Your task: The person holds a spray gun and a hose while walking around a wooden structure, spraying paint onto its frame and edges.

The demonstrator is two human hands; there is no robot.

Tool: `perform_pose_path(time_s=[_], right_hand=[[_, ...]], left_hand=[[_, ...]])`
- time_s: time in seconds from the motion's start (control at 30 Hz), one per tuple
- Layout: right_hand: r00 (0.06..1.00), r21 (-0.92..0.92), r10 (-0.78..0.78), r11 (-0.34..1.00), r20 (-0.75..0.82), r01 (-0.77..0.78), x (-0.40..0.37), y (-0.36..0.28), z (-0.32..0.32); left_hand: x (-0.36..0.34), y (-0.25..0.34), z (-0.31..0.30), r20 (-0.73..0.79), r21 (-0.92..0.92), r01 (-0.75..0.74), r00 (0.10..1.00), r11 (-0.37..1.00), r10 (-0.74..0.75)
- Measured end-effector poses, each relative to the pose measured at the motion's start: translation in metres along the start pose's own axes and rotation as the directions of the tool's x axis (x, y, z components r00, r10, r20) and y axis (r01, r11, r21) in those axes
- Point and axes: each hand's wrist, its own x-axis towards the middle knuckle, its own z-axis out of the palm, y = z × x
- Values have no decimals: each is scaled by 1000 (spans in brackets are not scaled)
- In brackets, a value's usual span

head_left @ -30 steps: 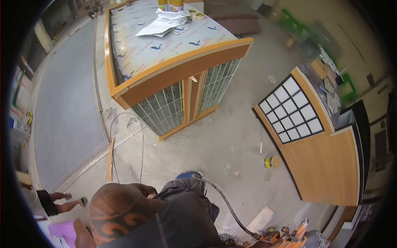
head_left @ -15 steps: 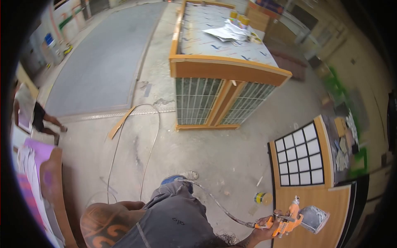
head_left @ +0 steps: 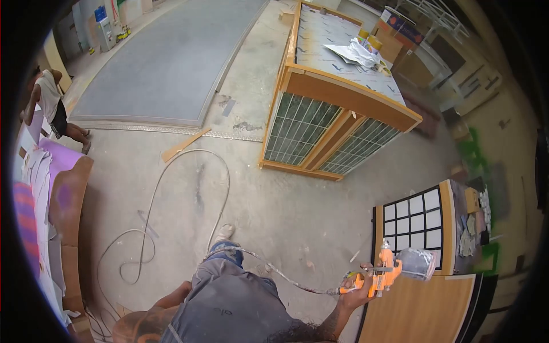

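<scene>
My right hand (head_left: 358, 290) is wrapped round the handle of an orange spray gun (head_left: 386, 274) at the lower right. A cloudy, stained cup (head_left: 418, 263) is attached to the gun and points right. From the handle a hose (head_left: 286, 276) runs left across my body and down to the floor. Just below the gun lies a wooden panel (head_left: 420, 308), beside a black grid with white panes (head_left: 413, 223). My left arm (head_left: 174, 297) is partly in view at the lower left, but its hand is hidden.
A wood-framed cabinet (head_left: 354, 86) with glazed doors stands ahead, paper and tape rolls on top. Hose loops (head_left: 227, 177) and a wooden strip (head_left: 186, 144) lie on the floor. Another person (head_left: 54, 108) is at far left, near brown covering sheets (head_left: 71, 211).
My right hand has moved up and slightly left with the spray gun. The view has shifted, showing more floor hose at left. The other person's arms are now raised.
</scene>
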Motion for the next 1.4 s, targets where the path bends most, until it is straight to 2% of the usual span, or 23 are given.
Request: perform_pose_path(time_s=[0.1,0.2,0.3,0.4,0.6,0.73,0.83,0.93,0.97,1.07,1.17,1.27,1.3,1.4], right_hand=[[999,-40,-39,998,29,40,-7,3,14],[999,-43,-35,998,18,35,-21,4,44],[998,-108,-52,993,40,56,-40,11,85],[993,-124,-53,990,102,65,-57,19,125],[975,-130,-13,991,222,43,-85,30,189],[966,-137,-37,988,257,75,-98,41,214],[965,-162,29,987,262,14,-103,49,215],[950,-246,75,969,304,2,-98,48,216],[949,-274,81,962,304,5,-94,51,215],[945,-333,88,943,314,23,-78,68,208],[946,-329,86,944,313,23,-52,92,214],[950,-282,84,959,300,5,-13,109,238],[954,-262,88,965,287,-10,3,112,251],[939,-216,72,976,335,2,59,121,278]], left_hand=[[17,14,-21,-88,43,-80,993,996,84],[59,45,-51,-270,285,-223,914,932,302],[60,88,-83,-244,408,-225,907,885,343],[70,115,-110,-226,198,-288,917,937,330],[65,133,-154,-185,-13,-351,921,936,343],[67,139,-178,-67,-2,-312,948,950,311],[72,145,-191,-23,59,-308,951,950,309],[82,165,-203,73,202,-308,951,930,299],[85,171,-201,43,239,-303,952,923,302],[90,209,-203,142,572,-355,931,740,337],[77,239,-198,34,520,-447,862,728,505],[69,280,-198,-62,401,-306,932,864,358],[78,288,-200,-69,319,-301,938,898,339],[87,319,-200,-55,334,-341,924,879,379]])
